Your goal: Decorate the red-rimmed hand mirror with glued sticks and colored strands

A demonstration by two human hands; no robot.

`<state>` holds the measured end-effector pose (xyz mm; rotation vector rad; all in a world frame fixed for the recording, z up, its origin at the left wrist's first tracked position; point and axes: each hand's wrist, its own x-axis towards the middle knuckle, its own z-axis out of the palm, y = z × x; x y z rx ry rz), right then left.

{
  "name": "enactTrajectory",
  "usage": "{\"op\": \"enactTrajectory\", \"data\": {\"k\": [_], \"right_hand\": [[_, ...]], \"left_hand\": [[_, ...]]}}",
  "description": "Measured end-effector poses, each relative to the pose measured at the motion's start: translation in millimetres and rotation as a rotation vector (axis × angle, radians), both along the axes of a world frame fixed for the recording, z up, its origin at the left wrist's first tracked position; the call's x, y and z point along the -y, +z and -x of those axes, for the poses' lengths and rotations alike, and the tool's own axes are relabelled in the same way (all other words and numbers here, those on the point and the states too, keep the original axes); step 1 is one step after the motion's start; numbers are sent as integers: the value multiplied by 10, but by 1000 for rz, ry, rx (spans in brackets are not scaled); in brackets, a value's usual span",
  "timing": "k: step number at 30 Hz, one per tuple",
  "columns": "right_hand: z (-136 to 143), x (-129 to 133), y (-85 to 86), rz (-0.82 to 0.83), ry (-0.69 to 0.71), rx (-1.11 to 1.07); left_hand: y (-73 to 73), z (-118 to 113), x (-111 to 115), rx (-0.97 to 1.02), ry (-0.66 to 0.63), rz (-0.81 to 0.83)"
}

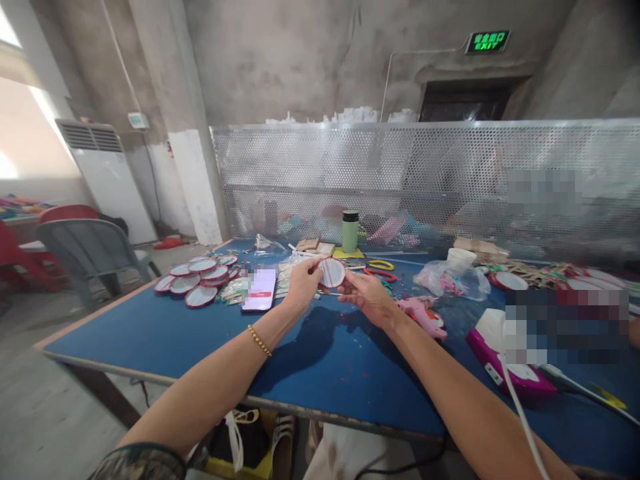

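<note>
Above the blue table, a round white disc with a red rim point(332, 273) is held up between both hands. My left hand point(304, 285) pinches its left edge, a beaded bracelet on that wrist. Fingers of my right hand point(367, 297) close on its lower right edge. A phone with a lit screen point(260, 288) lies left of my left hand. Further left rests a pile of similar red-rimmed discs point(193, 279). The pink glue gun point(423, 316) lies just right of my right hand.
Behind the disc stands a green bottle point(350, 232), with pliers point(381, 265) nearby. A plastic bag of small parts point(453, 280) and a magenta-and-white device point(500, 360) with a cable are on the right. A perforated metal screen point(320, 167) borders the table's far edge.
</note>
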<state>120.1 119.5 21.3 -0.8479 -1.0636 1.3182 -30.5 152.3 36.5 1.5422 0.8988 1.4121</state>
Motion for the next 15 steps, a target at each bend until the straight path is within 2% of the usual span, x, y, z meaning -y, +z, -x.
{"op": "enactTrajectory", "data": {"k": [15], "right_hand": [[3,8,-3,30,7,-55]], "left_hand": [[9,3,-2,24,6,-19]]}}
